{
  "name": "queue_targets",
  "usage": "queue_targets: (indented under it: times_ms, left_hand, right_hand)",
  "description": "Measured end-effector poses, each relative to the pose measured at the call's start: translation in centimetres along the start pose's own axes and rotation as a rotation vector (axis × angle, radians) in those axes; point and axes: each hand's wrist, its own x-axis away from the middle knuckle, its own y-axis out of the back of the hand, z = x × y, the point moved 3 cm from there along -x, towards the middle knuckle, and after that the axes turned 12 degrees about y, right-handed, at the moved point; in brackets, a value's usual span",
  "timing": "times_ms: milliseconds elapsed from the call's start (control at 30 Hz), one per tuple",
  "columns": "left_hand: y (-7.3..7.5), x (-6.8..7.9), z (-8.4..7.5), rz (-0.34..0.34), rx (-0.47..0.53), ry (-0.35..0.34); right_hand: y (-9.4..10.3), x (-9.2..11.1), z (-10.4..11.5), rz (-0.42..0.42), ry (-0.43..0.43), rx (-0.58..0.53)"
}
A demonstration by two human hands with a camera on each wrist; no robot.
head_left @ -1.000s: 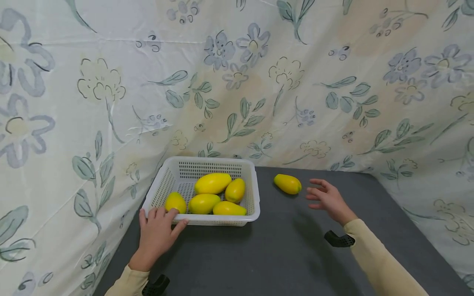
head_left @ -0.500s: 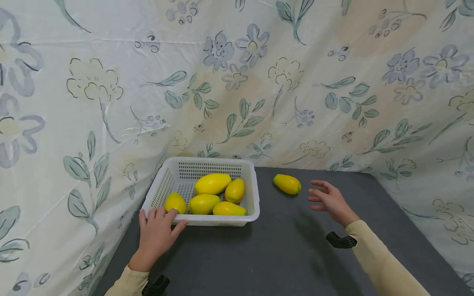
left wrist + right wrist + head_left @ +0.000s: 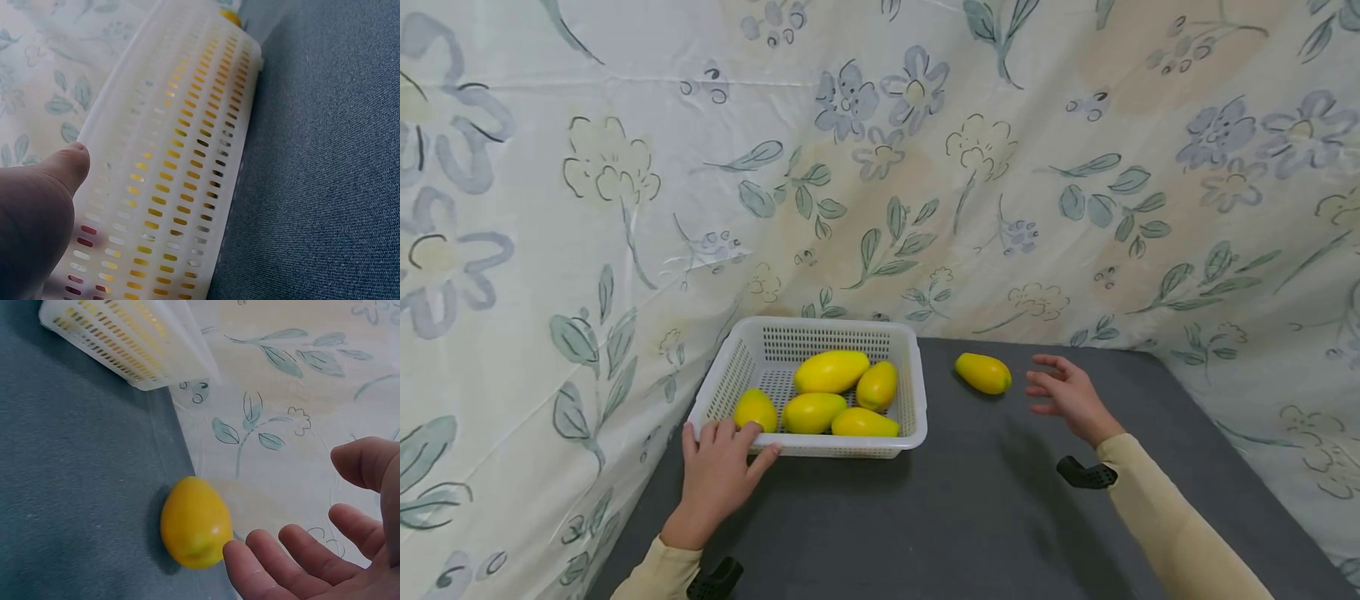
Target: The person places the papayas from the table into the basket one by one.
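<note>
My left hand holds the near left rim of a white plastic basket, fingers over the edge and thumb against the outer side. In the left wrist view, the thumb lies at the rim and reddish fingers show faintly through the slots. Several yellow, mango-shaped fruits lie inside. One more such fruit rests on the table right of the basket. Just to its right hovers my right hand, fingers spread and loosely bent, with nothing in it; the right wrist view shows this fruit near the fingertips.
A dark grey tabletop carries everything. Floral cloth hangs behind the table and along both sides, close to the basket's back. Black wrist bands sit on both forearms.
My right hand has risen slightly and drawn a little away from the lone fruit. The left hand, the basket and the fruits stay in place; the head view shifts slightly.
</note>
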Motion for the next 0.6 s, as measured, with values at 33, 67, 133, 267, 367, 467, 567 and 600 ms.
queue_targets:
  times_ms: [33,67,133,267,367,467,567,600]
  left_hand:
    - [0.0,0.0,0.0,0.004,0.000,0.003]
    - [0.0,0.0,0.0,0.007,-0.002,0.005]
    - [0.0,0.0,0.0,0.009,-0.005,0.008]
    - [0.0,0.0,0.0,0.002,-0.012,0.007]
    - [0.1,0.1,-0.1,0.004,-0.013,0.010]
    - [0.3,0.2,-0.3,0.005,-0.011,0.015]
    - [0.4,0.1,-0.4,0.011,-0.014,0.019]
    - [0.4,0.1,-0.5,0.015,-0.015,0.022]
  right_hand:
    - [0.0,-0.4,0.0,-0.006,-0.002,0.002]
    - [0.0,-0.8,0.1,-0.013,-0.005,0.006]
    - [-0.1,-1.7,0.1,-0.025,-0.013,0.012]
    - [-0.3,-3.5,0.0,-0.048,-0.044,0.035]
    - [-0.5,-4.7,-0.2,-0.060,-0.063,0.039]
    - [-0.8,-5.9,-0.4,-0.051,-0.063,0.034]
    - [-1.1,-7.0,-0.3,-0.041,-0.059,0.022]
    - [-1.2,-7.3,-0.3,-0.040,-0.059,0.019]
